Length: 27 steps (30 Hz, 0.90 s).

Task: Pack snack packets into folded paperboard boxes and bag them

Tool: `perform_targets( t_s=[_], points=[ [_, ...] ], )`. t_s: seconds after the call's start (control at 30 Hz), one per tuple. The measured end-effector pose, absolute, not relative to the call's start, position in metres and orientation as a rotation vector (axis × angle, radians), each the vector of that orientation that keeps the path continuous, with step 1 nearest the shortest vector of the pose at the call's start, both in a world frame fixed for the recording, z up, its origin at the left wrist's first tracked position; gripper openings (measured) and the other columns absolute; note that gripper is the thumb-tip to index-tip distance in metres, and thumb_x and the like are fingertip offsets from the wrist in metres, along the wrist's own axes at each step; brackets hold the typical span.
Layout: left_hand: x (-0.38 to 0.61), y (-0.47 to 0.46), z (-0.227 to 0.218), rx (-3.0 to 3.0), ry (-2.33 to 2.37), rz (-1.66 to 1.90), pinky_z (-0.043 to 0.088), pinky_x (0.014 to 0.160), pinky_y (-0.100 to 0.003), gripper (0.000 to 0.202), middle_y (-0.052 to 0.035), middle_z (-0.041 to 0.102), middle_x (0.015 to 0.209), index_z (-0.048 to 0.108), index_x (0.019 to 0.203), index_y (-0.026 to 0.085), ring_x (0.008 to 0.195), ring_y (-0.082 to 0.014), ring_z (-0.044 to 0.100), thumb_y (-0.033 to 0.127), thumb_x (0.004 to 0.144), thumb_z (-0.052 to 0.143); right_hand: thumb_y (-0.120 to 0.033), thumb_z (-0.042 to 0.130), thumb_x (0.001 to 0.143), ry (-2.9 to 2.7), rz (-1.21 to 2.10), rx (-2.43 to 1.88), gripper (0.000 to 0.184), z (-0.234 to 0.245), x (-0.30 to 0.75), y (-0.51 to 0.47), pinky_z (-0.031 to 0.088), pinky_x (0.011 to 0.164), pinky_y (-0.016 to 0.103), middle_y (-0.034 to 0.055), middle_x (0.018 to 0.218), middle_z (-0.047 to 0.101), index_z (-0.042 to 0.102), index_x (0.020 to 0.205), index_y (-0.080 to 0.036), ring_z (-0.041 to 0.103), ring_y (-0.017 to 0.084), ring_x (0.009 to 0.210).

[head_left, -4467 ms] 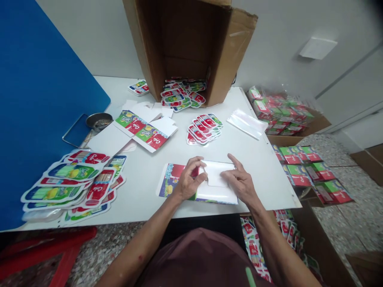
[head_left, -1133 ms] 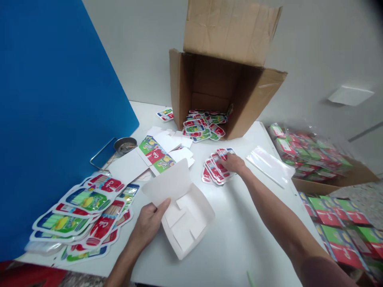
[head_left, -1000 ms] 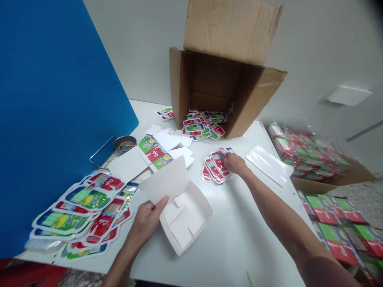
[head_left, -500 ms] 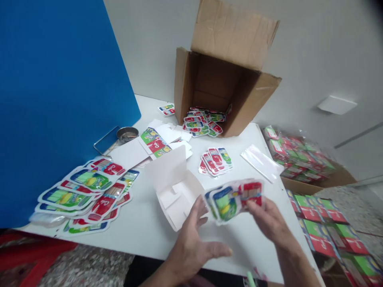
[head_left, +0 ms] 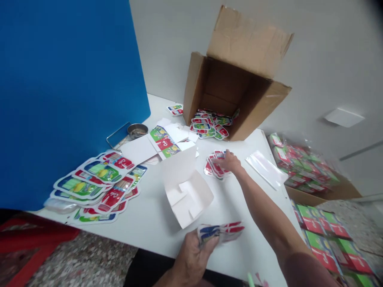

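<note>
My left hand (head_left: 191,261) is at the near table edge, shut on a small bunch of die-cut printed cards (head_left: 220,233) in red, blue and white. My right hand (head_left: 231,162) is stretched out, its fingers lying on a fanned stack of similar cards (head_left: 214,165). Whether those fingers grip the cards, I cannot tell. Between my hands, an open white paperboard carton (head_left: 187,191) stands with its lid raised and its inner flaps showing. Neither hand touches it.
A large pile of printed cards (head_left: 95,187) lies at the left, and flat printed cartons (head_left: 164,141) lie behind. An open cardboard box (head_left: 236,87) holds more cards. Clear plastic sleeves (head_left: 265,169) lie on the right, beside wrapped packs (head_left: 302,165) and stacked cartons (head_left: 324,239). A blue board (head_left: 66,99) rises at the left.
My right hand has let go of the cards and moved back to the fanned stack. My left hand now holds the bunch, lower and nearer the table edge. The view has shifted slightly.
</note>
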<state>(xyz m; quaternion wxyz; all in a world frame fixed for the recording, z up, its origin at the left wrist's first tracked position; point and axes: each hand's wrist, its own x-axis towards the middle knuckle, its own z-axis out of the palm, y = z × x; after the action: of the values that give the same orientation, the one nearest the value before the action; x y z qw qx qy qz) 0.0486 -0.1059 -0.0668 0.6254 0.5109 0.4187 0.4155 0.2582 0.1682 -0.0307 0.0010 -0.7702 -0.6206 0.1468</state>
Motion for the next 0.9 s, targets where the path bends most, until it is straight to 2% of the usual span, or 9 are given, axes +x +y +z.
perform_targets(
  t_s=[0.1,0.23,0.33,0.43,0.53,0.6,0.7,0.8,0.9],
  points=[
    [0.043,-0.107,-0.067,1.158,0.932,0.875,0.061,0.091,-0.033,0.036,-0.0102,0.081,0.106,0.077,0.113,0.015,0.101,-0.0268,0.075,0.045,0.098,0.064,-0.061,0.068,0.086,-2.074,0.433,-2.438,0.072,-0.041,0.246,0.178,0.048,0.103,0.052,0.0280,0.136,0.063,0.059,0.134,-0.007,0.060,0.044,0.127],
    [0.042,-0.106,-0.076,1.122,0.880,0.832,0.059,0.094,-0.035,0.037,-0.0103,0.080,0.111,0.076,0.116,0.015,0.104,-0.0271,0.074,0.044,0.098,0.063,-0.036,0.059,0.095,-2.140,0.384,-2.401,0.042,-0.052,0.248,0.167,0.048,0.101,0.045,0.0265,0.132,0.065,0.063,0.127,-0.009,0.063,0.039,0.124],
    [0.047,-0.103,-0.081,1.163,0.889,0.798,0.059,0.088,-0.034,0.036,-0.0094,0.080,0.102,0.076,0.110,0.015,0.097,-0.0259,0.073,0.045,0.099,0.062,-0.023,0.058,0.093,-2.085,0.360,-2.377,0.033,-0.049,0.256,0.158,0.049,0.098,0.042,0.0262,0.127,0.068,0.065,0.123,-0.009,0.066,0.037,0.119],
    [0.052,-0.095,-0.080,1.237,0.893,0.811,0.058,0.086,-0.033,0.034,-0.0096,0.077,0.095,0.076,0.103,0.015,0.091,-0.0238,0.072,0.046,0.098,0.063,-0.025,0.046,0.101,-1.993,0.336,-2.329,0.034,-0.033,0.279,0.141,0.051,0.094,0.040,0.0232,0.119,0.073,0.064,0.127,-0.012,0.069,0.033,0.112],
    [0.057,-0.090,-0.086,1.314,0.795,0.897,0.050,0.107,-0.037,0.030,-0.0154,0.070,0.124,0.077,0.102,0.017,0.121,-0.0277,0.066,0.044,0.098,0.063,-0.037,0.038,0.106,-1.910,0.432,-2.076,0.041,-0.018,0.314,0.095,0.052,0.096,0.040,0.0138,0.122,0.074,0.062,0.134,-0.019,0.069,0.029,0.113],
    [0.062,-0.090,-0.100,1.356,0.757,0.960,0.038,0.121,-0.042,0.029,-0.0167,0.056,0.149,0.077,0.101,0.019,0.144,-0.0317,0.050,0.044,0.098,0.063,-0.048,0.056,0.098,-1.680,0.767,-1.634,0.043,-0.021,0.334,0.049,0.052,0.101,0.044,0.0101,0.127,0.074,0.067,0.131,-0.023,0.068,0.030,0.115],
    [0.074,-0.096,-0.127,1.340,0.808,1.112,0.026,0.128,-0.050,0.027,-0.0166,0.037,0.166,0.072,0.109,0.020,0.156,-0.0349,0.033,0.043,0.097,0.064,-0.042,0.071,0.086,-1.367,1.208,-1.348,0.027,-0.046,0.337,-0.027,0.049,0.104,0.049,0.0090,0.117,0.077,0.078,0.107,-0.025,0.068,0.033,0.113],
    [0.083,-0.103,-0.144,1.269,0.857,1.215,0.031,0.125,-0.055,0.057,-0.0195,0.035,0.167,0.049,0.143,0.023,0.154,-0.0351,0.036,0.038,0.092,0.072,-0.036,0.071,0.080,-1.208,1.490,-1.220,0.019,-0.074,0.316,-0.083,0.049,0.101,0.051,0.0104,0.111,0.076,0.078,0.093,-0.025,0.067,0.035,0.110],
    [0.084,-0.104,-0.140,1.310,0.888,1.175,0.045,0.115,-0.050,0.089,-0.0181,0.055,0.150,0.025,0.160,0.027,0.136,-0.0318,0.056,0.033,0.088,0.077,-0.035,0.070,0.078,-1.116,1.568,-1.202,0.020,-0.079,0.304,-0.105,0.047,0.105,0.052,0.0094,0.110,0.075,0.077,0.094,-0.026,0.066,0.036,0.113]
  ],
)
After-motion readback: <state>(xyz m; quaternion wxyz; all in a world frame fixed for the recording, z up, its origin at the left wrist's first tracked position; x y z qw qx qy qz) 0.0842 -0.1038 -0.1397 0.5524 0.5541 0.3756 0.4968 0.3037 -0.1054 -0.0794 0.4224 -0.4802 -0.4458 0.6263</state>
